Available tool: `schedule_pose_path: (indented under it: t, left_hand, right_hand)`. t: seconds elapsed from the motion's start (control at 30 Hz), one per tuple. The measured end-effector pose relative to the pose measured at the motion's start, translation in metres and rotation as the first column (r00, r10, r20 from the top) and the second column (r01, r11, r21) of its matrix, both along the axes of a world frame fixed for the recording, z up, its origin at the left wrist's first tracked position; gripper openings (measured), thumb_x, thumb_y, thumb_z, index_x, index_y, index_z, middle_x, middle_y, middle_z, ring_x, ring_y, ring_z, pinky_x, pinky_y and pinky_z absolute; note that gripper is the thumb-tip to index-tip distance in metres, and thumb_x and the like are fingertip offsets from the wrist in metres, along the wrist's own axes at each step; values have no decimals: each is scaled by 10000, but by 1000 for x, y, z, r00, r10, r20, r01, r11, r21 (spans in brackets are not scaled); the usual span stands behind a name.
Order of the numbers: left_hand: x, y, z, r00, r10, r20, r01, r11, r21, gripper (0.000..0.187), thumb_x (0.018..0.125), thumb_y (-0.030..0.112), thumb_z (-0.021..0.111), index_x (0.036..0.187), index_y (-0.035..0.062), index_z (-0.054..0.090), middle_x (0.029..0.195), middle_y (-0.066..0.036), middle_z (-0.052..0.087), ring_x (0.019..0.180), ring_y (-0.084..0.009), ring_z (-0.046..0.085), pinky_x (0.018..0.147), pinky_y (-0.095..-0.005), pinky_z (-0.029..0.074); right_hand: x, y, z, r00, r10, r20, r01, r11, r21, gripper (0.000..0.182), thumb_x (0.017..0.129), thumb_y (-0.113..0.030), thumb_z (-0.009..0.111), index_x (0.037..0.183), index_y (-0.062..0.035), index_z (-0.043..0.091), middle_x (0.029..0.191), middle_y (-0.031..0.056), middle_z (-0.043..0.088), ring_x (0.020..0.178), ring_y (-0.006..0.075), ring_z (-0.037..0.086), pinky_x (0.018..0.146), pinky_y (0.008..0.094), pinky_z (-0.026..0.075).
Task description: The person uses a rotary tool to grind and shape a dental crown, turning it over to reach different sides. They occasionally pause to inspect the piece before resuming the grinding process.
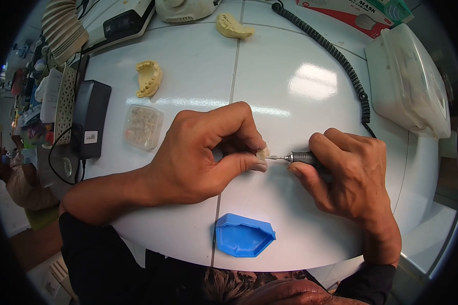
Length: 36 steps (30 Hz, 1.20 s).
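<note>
Head view: the left hand [203, 157] pinches a pale piece [262, 152] between thumb and fingertips, above the middle of the tabletop [300, 223]. Closed around a handpiece [303, 157], the right hand [351, 175] points its thin bit [277, 157] at the piece; whether the two touch, I cannot tell. By the front edge sits a blue tray [244, 239]. Toward the left edge are a clear box [161, 122] and a cast [149, 79]; another cast [234, 26] lies near the back edge.

Bench [188, 61] brightly lit; white glare patch [313, 83] upper right; soft shadow beside right hand [348, 175]; edges bowed, corners black.
</note>
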<state>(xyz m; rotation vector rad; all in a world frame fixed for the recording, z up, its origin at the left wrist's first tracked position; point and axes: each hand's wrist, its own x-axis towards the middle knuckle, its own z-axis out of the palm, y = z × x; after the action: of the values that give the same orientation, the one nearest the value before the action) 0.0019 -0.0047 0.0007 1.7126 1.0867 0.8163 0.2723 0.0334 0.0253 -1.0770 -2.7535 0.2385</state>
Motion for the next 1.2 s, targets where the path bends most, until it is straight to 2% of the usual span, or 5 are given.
schedule_pose_path:
  t: [0.23,0.73,0.83,1.13,1.2]
  left_hand:
    - [-1,2,-2,1000,-24,0,24,997,70,229,869,-95,831,981,-16,648,990,-165,784,958,-225,802,862,-323,627]
    - [-1,1,-3,1000,-20,-10,21,997,68,228,865,-110,836,967,-19,653,985,-166,787,960,-222,800,858,-323,627]
    - [1,0,-3,999,0,52,-1,1000,10,223,867,-108,838,961,-20,655,988,-166,788,958,-218,799,854,-325,628]
    - [-1,0,-4,999,5,42,-6,999,41,225,862,-105,850,962,-21,666,983,-164,787,953,-213,797,846,-320,630]
    - [0,-1,-4,998,21,61,-21,1000,3,223,862,-105,850,965,-21,671,990,-164,786,953,-213,796,852,-321,628]
  right_hand:
    - [1,1,0,1000,10,-15,-10,1000,-6,438,958,-474,813,789,-116,626,624,11,542,491,199,579,476,368,422]
    - [1,2,3,1000,11,-24,-12,1000,-17,432,957,-465,813,781,-114,631,616,14,562,497,215,599,480,373,431]
    - [1,2,2,999,11,-36,-12,1000,-24,429,956,-459,814,779,-113,632,620,15,567,496,218,599,480,374,430]
    - [-1,-1,1,1000,-22,-22,22,1000,-4,414,950,-434,822,779,-110,630,615,16,546,485,204,586,468,362,422]
    - [-1,-1,2,999,-25,-20,25,1000,-9,414,951,-435,821,781,-107,633,617,16,547,485,203,587,468,360,424]
